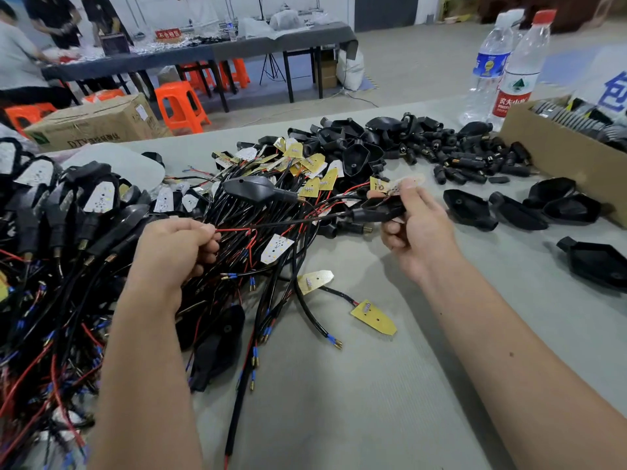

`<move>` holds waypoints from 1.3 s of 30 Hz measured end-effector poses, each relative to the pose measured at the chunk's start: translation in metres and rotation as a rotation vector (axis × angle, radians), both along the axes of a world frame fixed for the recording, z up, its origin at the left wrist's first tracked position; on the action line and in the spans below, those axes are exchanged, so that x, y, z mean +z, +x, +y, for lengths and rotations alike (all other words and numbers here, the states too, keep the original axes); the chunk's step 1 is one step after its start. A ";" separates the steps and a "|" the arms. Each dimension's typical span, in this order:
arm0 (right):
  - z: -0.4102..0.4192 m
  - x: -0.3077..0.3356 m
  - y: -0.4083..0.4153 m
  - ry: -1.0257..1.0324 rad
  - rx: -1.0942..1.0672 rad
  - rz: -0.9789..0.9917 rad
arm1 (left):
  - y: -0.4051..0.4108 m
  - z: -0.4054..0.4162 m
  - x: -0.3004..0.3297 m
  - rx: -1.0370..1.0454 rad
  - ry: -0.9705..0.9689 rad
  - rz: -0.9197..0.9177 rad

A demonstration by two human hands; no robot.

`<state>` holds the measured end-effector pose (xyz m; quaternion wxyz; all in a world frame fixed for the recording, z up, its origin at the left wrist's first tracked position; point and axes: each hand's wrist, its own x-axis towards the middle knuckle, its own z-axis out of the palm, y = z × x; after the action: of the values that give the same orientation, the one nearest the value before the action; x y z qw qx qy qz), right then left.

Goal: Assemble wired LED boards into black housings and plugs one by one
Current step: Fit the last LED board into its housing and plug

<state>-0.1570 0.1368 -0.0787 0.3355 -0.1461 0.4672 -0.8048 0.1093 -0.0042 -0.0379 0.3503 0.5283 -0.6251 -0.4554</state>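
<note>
I am watching my left hand (176, 249) curling its fingers around a red wire (234, 229), pinching it just above the tangle of cables. My right hand (415, 225) is gripping a black plug (369, 215) in its curled fingers, and the thumb and forefinger seem to be pinching a small LED board (402, 185) at the top, though blur is hiding the exact contact. A thin cable is running taut between the two hands. Beneath them a heap of wired boards (305, 167) is lying on the grey table (373, 385). Loose plugs (468, 161) are piling up behind it, empty black housings (470, 209) are sitting to the right, near a cardboard box (556, 154), and two water bottles (515, 62) are standing behind it.
</note>
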 end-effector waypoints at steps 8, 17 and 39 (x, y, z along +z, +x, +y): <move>-0.003 0.000 0.009 0.096 -0.062 0.248 | -0.014 0.015 0.013 0.024 -0.516 -0.442; -0.004 -0.001 0.018 0.050 -0.058 0.465 | -0.097 0.055 -0.014 -0.499 -0.499 -0.262; -0.001 -0.001 0.010 0.123 0.004 0.513 | -0.098 0.049 -0.033 -0.335 -0.527 -0.073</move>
<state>-0.1474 0.1363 -0.0795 0.2158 -0.3255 0.5847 -0.7110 0.0117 0.0452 -0.0712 0.3728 0.3248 -0.8122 -0.3098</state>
